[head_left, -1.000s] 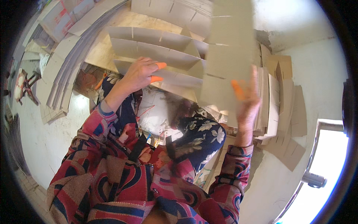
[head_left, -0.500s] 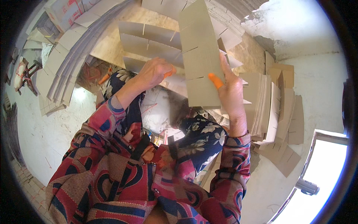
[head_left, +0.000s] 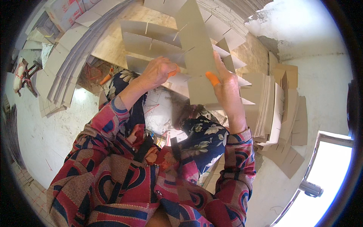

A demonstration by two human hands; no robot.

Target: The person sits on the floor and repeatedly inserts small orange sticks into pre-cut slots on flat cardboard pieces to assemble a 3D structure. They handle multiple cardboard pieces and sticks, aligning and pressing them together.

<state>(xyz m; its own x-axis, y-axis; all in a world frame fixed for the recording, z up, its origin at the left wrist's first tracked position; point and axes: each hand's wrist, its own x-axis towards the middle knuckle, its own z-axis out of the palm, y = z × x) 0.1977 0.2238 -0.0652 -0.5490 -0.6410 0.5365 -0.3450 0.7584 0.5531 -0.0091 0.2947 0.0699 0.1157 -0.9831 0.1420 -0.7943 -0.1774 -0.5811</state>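
My right hand [head_left: 228, 84], an orange cover on its thumb, grips a long grey-brown slotted cardboard strip [head_left: 198, 56]. The strip stands steeply across several parallel cardboard strips [head_left: 155, 47], and its slots face them. To the left, my left hand [head_left: 160, 70] is closed at the nearest of these strips [head_left: 181, 80], with an orange cover showing on a digit. Its fingertips are partly hidden. Behind my right hand, pointed strip ends [head_left: 237, 62] stick out to the right.
Stacked slotted cardboard sheets [head_left: 66, 72] lie at the left, with another stack [head_left: 223, 28] at the back. More cardboard pieces [head_left: 261, 106] stand at the right by the wall. An orange-handled tool [head_left: 106, 77] lies beyond my left knee. A bright door or window opening [head_left: 329, 170] is at lower right.
My right hand has shifted slightly left and up with its strip, which leans more to the left. More crossing pieces show behind it. The left hand has barely moved.
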